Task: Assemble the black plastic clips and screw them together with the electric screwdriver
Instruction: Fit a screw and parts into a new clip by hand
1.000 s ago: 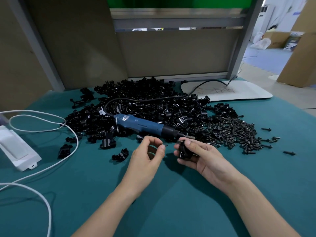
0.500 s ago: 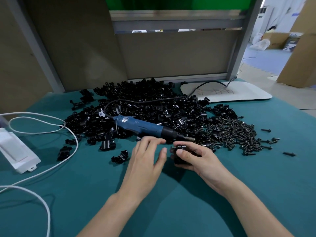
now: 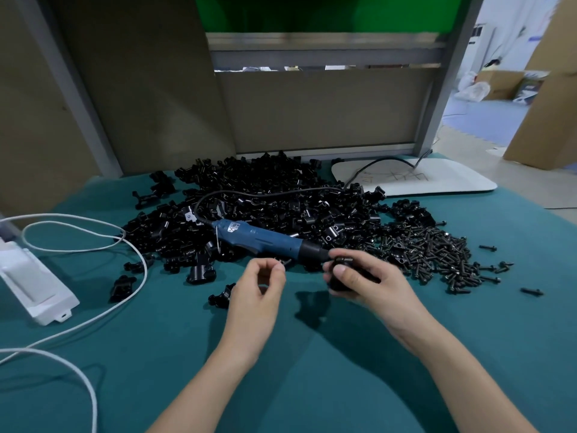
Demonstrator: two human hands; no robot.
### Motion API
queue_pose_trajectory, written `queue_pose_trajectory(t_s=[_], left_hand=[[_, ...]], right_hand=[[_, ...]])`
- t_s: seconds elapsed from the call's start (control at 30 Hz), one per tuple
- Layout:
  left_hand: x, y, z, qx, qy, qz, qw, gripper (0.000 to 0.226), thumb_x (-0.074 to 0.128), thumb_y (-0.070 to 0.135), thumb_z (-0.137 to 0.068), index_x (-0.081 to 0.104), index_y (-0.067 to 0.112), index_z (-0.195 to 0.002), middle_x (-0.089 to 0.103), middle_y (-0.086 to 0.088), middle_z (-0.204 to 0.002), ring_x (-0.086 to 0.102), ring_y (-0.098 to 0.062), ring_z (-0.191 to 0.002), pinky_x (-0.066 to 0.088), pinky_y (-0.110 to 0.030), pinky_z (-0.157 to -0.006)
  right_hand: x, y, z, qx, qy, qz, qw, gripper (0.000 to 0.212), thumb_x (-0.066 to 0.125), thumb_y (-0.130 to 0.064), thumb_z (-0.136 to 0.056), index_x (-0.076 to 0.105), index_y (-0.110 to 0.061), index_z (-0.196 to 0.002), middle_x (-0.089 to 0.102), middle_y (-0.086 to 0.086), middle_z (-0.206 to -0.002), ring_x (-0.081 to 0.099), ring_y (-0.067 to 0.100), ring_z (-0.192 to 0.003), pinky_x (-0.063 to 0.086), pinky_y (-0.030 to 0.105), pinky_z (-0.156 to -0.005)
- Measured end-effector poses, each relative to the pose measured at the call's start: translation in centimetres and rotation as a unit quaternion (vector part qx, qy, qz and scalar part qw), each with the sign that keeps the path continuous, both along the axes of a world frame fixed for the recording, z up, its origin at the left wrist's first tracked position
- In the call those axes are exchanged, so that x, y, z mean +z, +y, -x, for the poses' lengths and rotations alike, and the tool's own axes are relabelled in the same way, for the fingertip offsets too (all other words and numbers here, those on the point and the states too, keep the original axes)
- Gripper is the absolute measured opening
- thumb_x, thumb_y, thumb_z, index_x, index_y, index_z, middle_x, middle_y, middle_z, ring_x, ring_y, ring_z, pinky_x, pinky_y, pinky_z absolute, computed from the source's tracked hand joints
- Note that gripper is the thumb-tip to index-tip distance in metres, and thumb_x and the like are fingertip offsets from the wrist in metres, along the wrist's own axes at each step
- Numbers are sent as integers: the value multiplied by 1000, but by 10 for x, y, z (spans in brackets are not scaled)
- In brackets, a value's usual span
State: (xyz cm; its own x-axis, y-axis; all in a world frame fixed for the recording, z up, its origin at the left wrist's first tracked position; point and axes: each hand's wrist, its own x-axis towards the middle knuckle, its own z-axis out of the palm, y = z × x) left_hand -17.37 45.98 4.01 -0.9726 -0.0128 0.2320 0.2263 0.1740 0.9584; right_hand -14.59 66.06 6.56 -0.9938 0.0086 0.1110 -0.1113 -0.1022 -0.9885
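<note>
Two bare arms fill the lower half of the view. The left forearm [image 3: 215, 376] comes in at about 7 o'clock and the right forearm [image 3: 452, 370] at about 5 o'clock. Both are slim and smooth, bare all the way to the frame edge. The wrists are narrow. The left hand [image 3: 259, 285] and right hand [image 3: 371, 289] have slender fingers with nails cut short. The right thumbnail [image 3: 339, 270], just right of centre, shows plainly and is rounded and neatly trimmed. Slight blur softens the right hand's knuckles.
</note>
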Motion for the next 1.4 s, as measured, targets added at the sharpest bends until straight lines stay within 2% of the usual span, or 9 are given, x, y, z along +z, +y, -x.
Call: queue_pose_trajectory(t_s=[0.33, 0.4, 0.47, 0.57, 0.67, 0.83, 1.1, 1.23, 1.4], left_hand=[[0, -2, 3, 10, -36, -22, 999, 11, 56, 34, -100, 62, 27, -93, 60, 21, -70, 50, 2, -62, 43, -12, -61], [0, -3, 4, 13, -37, -26, 999, 11, 57, 33, -100, 62, 27, -94, 60, 20, -70, 51, 1, -63, 44, -13, -62], [0, -3, 5, 19, -36, -39, 998, 10, 57, 32, -100, 62, 26, -93, 62, 17, -72, 53, -1, -65, 45, -14, -64], [1, -3, 7, 26, -39, -53, 997, 11, 57, 32, -100, 62, 26, -93, 65, 10, -76, 55, -2, -66, 46, -16, -64], [1, -3, 7, 30, -44, -61, 997, 11, 57, 33, -100, 62, 26, -93, 66, 4, -79, 57, -7, -68, 47, -19, -65], [1, -4, 9, 39, -47, -84, 995, 11, 58, 33, -99, 63, 25, -94, 69, 1, -83, 62, -18, -78, 52, -35, -77], [5, -3, 8, 35, -60, -84, 994, 11, 57, 32, -99, 62, 24, -95, 67, 2, -81, 60, -6, -70, 54, -44, -80], [6, -3, 7, 44, -63, -83, 994, 10, 57, 30, -99, 62, 23, -94, 68, 7, -77, 60, -5, -71, 54, -43, -81], [4, -5, 7, 44, -60, -73, 995, 9, 57, 30, -99, 62, 25, -95, 66, 8, -78, 60, -5, -70, 53, -37, -76]], right_hand=[[25, 6, 127, -132, -8, -447, 885, 38, 63, -38, -101, 58, -25, -137, 67, 1, -86, 56, 12, -55, 38, 18, -45], [23, -2, 142, -100, -18, -501, 859, 45, 62, -38, -101, 53, -23, -143, 68, 3, -94, 58, 13, -61, 42, 21, -53], [23, -9, 155, -65, -19, -552, 831, 53, 61, -40, -101, 47, -22, -149, 64, 10, -128, 65, 24, -101, 51, 33, -83], [27, -21, 168, 12, -15, -639, 769, 59, 59, -38, -101, 38, -27, -155, 45, 13, -151, 42, 37, -138, 41, 44, -111], [31, -32, 171, 58, 12, -691, 720, 52, 59, -31, -102, 45, -28, -152, 39, 8, -156, 42, 34, -139, 40, 43, -112], [30, -30, 168, 40, 33, -698, 714, 46, 59, -32, -104, 51, -24, -148, 43, 7, -153, 46, 32, -137, 43, 42, -108], [18, -16, 159, 1, 95, -726, 681, 43, 57, -30, -102, 49, -22, -143, 54, 3, -142, 44, 29, -130, 39, 42, -102], [22, -15, 158, -43, 125, -659, 741, 43, 60, -26, -98, 50, -16, -139, 62, 6, -132, 51, 26, -121, 43, 35, -99], [32, 4, 146, -128, 43, -284, 949, 37, 60, -16, -98, 59, -20, -135, 64, -4, -116, 61, 0, -65, 48, 12, -55]])
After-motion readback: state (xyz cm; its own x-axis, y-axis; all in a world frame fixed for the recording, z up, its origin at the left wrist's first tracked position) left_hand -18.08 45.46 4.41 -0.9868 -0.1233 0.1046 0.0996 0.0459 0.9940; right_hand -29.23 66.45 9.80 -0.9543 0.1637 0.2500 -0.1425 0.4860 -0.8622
